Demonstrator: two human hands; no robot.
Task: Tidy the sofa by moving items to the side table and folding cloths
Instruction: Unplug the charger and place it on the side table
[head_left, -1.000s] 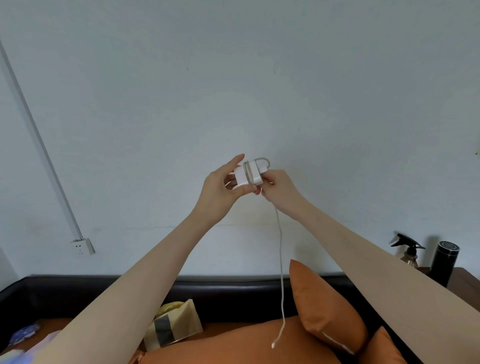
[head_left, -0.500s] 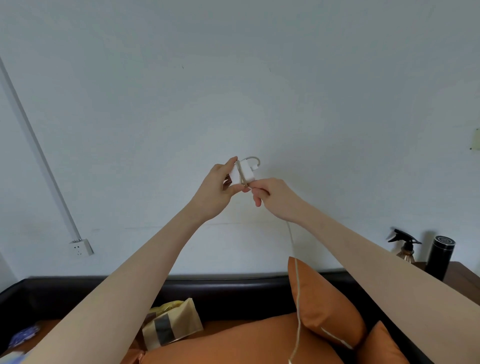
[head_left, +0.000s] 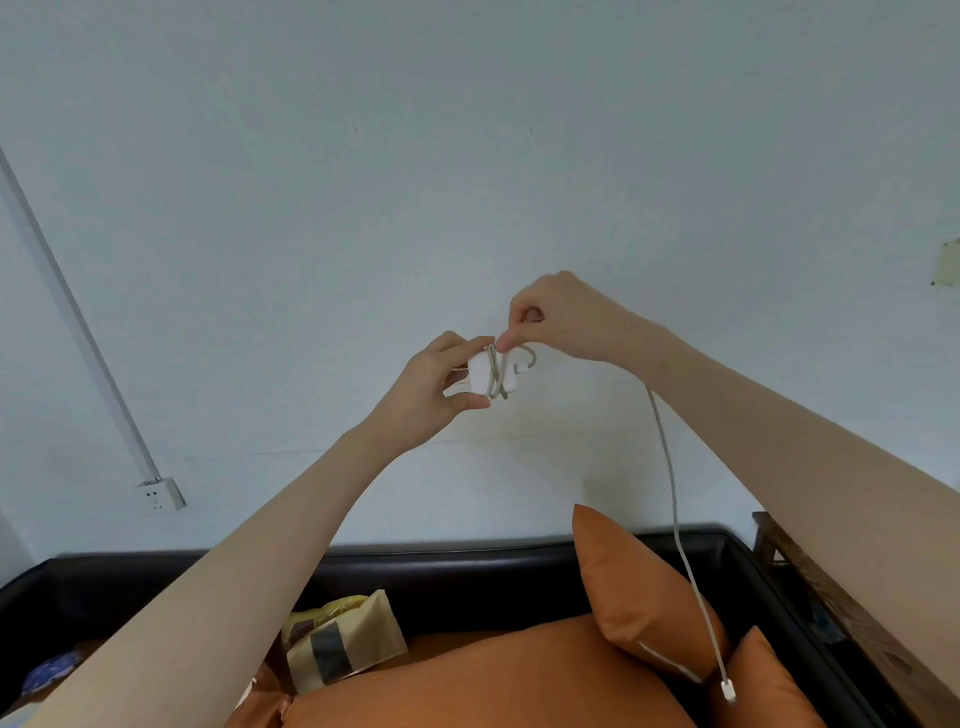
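We hold the white charger (head_left: 492, 374) in our left hand (head_left: 431, 395), raised above the sofa (head_left: 467, 577). Our right hand (head_left: 563, 317), just above it, pinches the cable (head_left: 675, 519), whose free length hangs rightward down to the cushions, plug end lowest.

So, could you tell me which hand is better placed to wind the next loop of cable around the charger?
Probably the right hand: it pinches the cable above the charger, which the left hand holds.

The right hand (head_left: 563, 317) now sits above the charger (head_left: 492, 372), not below, and the cable (head_left: 675, 509) hangs behind its wrist.
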